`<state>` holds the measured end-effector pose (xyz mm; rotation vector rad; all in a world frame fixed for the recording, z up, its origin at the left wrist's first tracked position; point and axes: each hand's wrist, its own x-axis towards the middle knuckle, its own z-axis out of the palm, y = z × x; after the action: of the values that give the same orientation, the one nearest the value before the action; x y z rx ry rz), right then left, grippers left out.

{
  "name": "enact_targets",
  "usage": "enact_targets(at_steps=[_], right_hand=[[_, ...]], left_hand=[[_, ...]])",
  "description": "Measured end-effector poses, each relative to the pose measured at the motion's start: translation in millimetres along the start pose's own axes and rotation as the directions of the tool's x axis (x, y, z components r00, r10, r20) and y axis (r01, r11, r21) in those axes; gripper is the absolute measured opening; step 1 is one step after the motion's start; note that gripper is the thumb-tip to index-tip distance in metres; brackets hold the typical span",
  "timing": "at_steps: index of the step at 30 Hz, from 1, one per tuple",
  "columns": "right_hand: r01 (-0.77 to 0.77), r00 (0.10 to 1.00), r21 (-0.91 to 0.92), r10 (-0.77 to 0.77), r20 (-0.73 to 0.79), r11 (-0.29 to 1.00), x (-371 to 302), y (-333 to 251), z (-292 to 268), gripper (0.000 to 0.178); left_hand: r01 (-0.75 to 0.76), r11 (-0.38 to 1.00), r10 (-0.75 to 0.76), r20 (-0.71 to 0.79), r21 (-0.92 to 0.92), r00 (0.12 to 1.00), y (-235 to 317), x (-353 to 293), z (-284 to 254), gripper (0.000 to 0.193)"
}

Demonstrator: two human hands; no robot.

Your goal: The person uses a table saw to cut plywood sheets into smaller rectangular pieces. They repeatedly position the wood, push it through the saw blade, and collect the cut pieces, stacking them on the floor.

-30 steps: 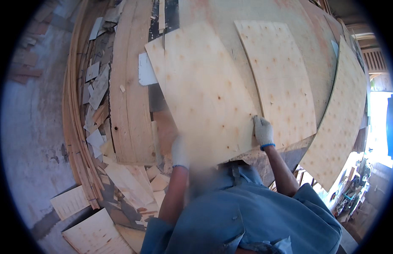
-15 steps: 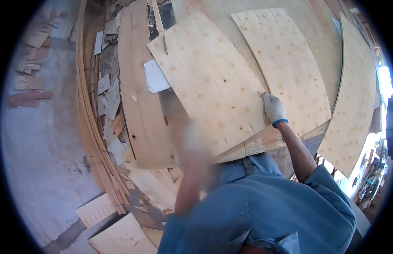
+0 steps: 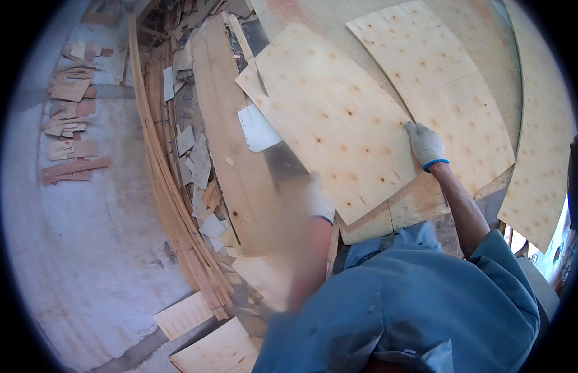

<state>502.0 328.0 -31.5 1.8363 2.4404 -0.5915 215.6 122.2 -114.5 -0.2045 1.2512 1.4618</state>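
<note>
**Knot-speckled sheet, one hand at its right edge and one near its lower corner**

Take the clock from the middle of the pale, brown-spotted plywood sheet [image 3: 338, 118], which lies over a larger, worn wooden panel [image 3: 369, 224] just ahead of the person.

Between three and four o'clock, the right hand [image 3: 427, 146], in a white knit glove with a blue cuff, has its fingers drawn in nearly closed and seems to pinch the sheet's edge. Near six o'clock, the left hand [image 3: 319, 199], gloved alike, is beside the lower-left edge; blur hides how open it is and whether it holds anything.

Handling this broad, thin piece probably goes best with the right hand steadying its edge, the left keeping level with it, and fingertips clear of splintery rims.

The sheet is smooth-faced, roughly four-sided, dotted with small knots. A second speckled plywood sheet [image 3: 438, 74] lies beside it at two o'clock, its face equally pale. At nine o'clock, a glossy-looking white plate with rounded corners [image 3: 259, 128] pokes out beside a long, straight-grained timber board [image 3: 223, 81]; beyond, slender brown wooden strips [image 3: 157, 158] form a long bundle.
</note>
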Motion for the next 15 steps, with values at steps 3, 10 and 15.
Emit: enact_targets(at_steps=[3,10,15], right_hand=[[-0.018,1.000,0.007,0.018,0.018,1.000,-2,-9,-14,0.030],[0.037,0.999,-0.056,-0.038,-0.017,0.998,6,-6,-8,0.029],[0.008,1.000,-0.045,-0.009,-0.025,0.999,14,-1,-1,0.031]], left_hand=[[-0.194,0.842,0.225,0.000,0.503,0.974,12,-27,30,0.056],[-0.165,0.899,0.202,-0.049,0.405,0.978,12,-20,36,0.056],[-0.207,0.815,0.234,0.020,0.542,0.972,24,-29,51,0.055]])
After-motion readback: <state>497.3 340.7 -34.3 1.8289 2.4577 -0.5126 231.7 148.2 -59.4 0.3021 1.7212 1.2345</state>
